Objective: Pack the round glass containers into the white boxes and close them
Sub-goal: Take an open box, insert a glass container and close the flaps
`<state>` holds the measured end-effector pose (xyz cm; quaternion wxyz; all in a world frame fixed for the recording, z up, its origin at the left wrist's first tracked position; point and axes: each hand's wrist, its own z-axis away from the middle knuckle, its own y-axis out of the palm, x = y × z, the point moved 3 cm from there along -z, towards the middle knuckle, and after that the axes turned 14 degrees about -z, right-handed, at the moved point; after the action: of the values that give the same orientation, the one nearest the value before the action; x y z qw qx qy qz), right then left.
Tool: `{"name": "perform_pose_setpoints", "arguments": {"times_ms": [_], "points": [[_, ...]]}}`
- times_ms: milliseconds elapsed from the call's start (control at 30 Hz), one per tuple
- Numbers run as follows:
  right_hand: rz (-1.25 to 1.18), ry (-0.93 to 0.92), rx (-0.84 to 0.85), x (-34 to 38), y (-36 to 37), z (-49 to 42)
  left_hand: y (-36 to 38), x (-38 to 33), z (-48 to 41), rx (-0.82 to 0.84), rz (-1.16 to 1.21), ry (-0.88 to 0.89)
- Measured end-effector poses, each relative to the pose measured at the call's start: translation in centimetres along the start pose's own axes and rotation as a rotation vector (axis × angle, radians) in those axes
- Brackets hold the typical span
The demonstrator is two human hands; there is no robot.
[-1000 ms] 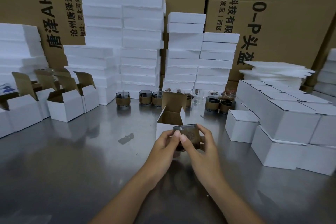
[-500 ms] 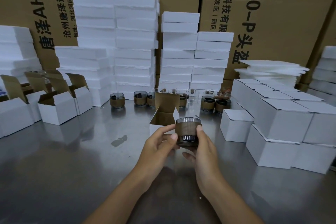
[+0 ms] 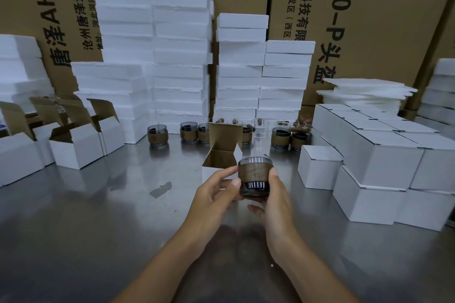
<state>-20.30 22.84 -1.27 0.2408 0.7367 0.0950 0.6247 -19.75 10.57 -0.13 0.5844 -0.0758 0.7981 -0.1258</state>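
A round dark glass container [image 3: 255, 176] with a brown band is held upright above the steel table, just right of an open white box [image 3: 216, 163] whose brown flap stands up. My right hand [image 3: 275, 200] grips the container from the right and below. My left hand [image 3: 216, 194] pinches its left side with thumb and fingertips. More round glass containers [image 3: 157, 134] stand in a row at the back of the table.
Open white boxes [image 3: 73, 147] wait at the left. Closed white boxes [image 3: 384, 157] are stacked at the right. Tall stacks of white foam blocks [image 3: 177, 51] and large brown cartons [image 3: 369, 19] line the back. The steel table [image 3: 98, 224] shows bare metal in front.
The container has been turned from tilted toward me to upright and lifted slightly, staying beside the open box. Both hands keep hold of it.
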Motion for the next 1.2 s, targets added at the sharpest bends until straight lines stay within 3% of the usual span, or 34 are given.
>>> {"name": "perform_pose_setpoints", "arguments": {"times_ms": [233,767,1200], "points": [[0.082,-0.135,-0.003,0.2,0.1,0.2,-0.2,0.0,-0.1,-0.079,-0.002,-0.048],[0.303,-0.372,0.097,0.7,0.5,1.8,0.8,0.9,-0.3,0.159,0.224,-0.162],[0.368,-0.433,0.159,1.0,0.5,1.8,0.5,0.7,-0.3,0.124,0.215,-0.128]]}}
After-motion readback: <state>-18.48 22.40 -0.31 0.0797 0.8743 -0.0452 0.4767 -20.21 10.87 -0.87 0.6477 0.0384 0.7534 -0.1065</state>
